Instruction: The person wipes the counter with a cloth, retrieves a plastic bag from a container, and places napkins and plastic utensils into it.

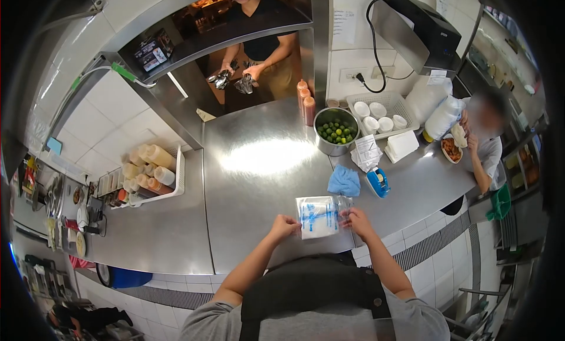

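Note:
A clear plastic packet with blue print and white contents [318, 218] is at the front edge of the steel counter [253, 188]. My left hand [285, 227] pinches its left edge. At the packet's right end, my right hand [356, 221] has its fingers closed on the loose clear plastic. Just beyond the packet lies a crumpled blue cloth [344, 181], and a blue tape dispenser [378, 182] stands to the right of the cloth.
Beyond are a pot of green limes [336, 129], sauce bottles [308, 107], a basket of white cups [382, 114] and napkins [402, 146]. A bottle crate [176, 182] stands left. One person [271, 52] is behind the pass; a co-worker [489, 146] holds food at right.

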### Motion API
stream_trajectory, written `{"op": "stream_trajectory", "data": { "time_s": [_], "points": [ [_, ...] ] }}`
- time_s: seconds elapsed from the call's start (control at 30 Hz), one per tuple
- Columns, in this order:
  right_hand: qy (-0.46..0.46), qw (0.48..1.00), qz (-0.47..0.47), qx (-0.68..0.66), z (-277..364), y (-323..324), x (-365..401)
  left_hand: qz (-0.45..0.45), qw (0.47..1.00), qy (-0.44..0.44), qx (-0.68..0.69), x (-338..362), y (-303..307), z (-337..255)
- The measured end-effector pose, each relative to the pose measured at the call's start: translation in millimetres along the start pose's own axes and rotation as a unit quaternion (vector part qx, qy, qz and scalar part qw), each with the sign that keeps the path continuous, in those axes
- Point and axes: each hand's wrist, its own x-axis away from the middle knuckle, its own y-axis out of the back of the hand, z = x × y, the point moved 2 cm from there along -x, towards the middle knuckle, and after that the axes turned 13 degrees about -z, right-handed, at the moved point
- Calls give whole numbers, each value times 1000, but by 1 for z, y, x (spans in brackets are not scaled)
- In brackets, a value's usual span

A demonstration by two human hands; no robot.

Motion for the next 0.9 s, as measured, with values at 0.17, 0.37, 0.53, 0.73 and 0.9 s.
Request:
{"op": "stream_trajectory", "data": {
  "time_s": [0.17,0.37,0.53,0.73,0.9],
  "points": [
    [1,999,32,-23,-23,5,-10,-19,999,-1,50,9,4,-9],
    [-62,991,-4,-120,-13,0,-4,-9,996,25,86,5,-9,-20],
    [-79,992,-38,-95,-21,3,-9,2,999,29,42,4,-15,-24],
    [-34,997,-61,-38,-29,3,-11,1,992,-12,124,-2,-19,-12],
    [-44,995,-76,-49,-22,1,-13,9,987,-41,157,-4,-17,-12]
  ]
}}
